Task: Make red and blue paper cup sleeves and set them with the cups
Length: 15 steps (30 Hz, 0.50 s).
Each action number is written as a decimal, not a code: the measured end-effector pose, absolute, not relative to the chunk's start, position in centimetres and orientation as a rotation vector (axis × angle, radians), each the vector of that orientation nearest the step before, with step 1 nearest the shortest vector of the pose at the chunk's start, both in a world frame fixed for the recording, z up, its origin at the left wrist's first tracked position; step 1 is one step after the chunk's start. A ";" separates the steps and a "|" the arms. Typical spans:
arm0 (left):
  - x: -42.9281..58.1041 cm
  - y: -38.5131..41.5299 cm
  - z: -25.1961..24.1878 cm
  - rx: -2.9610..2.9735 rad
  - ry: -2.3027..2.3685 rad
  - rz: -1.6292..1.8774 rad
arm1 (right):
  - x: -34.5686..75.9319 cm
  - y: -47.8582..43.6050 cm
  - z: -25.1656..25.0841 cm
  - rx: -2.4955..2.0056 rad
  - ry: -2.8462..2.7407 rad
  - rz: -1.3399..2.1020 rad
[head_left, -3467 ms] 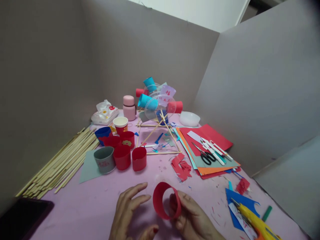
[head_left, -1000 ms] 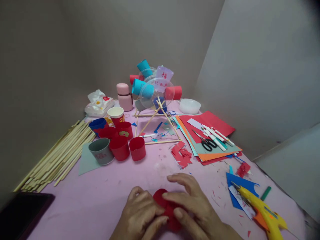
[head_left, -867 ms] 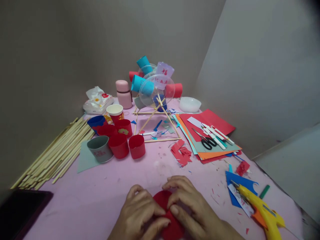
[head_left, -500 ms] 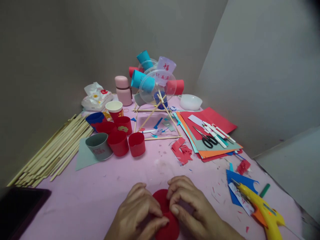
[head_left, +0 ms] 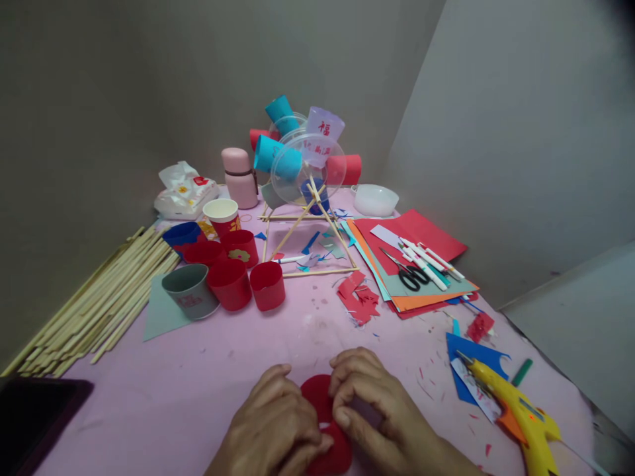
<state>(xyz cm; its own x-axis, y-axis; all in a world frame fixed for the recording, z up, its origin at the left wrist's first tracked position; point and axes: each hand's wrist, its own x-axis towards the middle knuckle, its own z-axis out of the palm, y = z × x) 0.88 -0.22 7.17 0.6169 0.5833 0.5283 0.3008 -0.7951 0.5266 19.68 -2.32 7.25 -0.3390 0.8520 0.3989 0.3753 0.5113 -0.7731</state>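
Low at the front of the table, my two hands work over a piece of red curved paper; its far part and its near part both show between them. My left hand has its fingers bent, the thumb and fingertips pinching the paper's left side. Opposite, my right hand curls over its right edge with thumb and fingers closed on it. Fingers hide much of the middle of the paper. Farther off stand red paper cups and a grey paper cup with a red mark.
At the right lies a yellow glue gun over blue paper. Scissors and markers rest on coloured sheets. Wooden sticks and a dark tablet-like slab are left. Behind stands a stick frame with cups on clear discs.
A small gap now shows between the red paper's far and near parts by my left fingertips. Both hands stay almost in place; the whole view has shifted slightly.
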 end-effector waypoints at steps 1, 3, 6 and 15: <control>0.9 -0.2 7.2 2.469 0.713 0.982 | 19.7 -2.3 7.2 -1.009 -1.932 0.717; 0.9 -0.1 7.4 2.507 0.706 0.961 | 19.6 -2.3 7.2 -1.012 -1.947 0.702; 0.8 0.0 7.6 2.561 0.657 0.967 | 19.6 -2.3 7.2 -1.019 -1.954 0.692; 0.6 0.3 6.2 2.486 0.744 0.943 | 19.5 -2.0 7.0 -0.946 -2.001 0.587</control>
<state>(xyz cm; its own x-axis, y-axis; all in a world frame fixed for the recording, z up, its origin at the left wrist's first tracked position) 0.61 0.27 6.23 0.6348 0.5951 0.4929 0.3412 -0.7882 0.5122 19.50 -2.00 7.00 -0.3755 0.7919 0.4816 0.4057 0.6076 -0.6827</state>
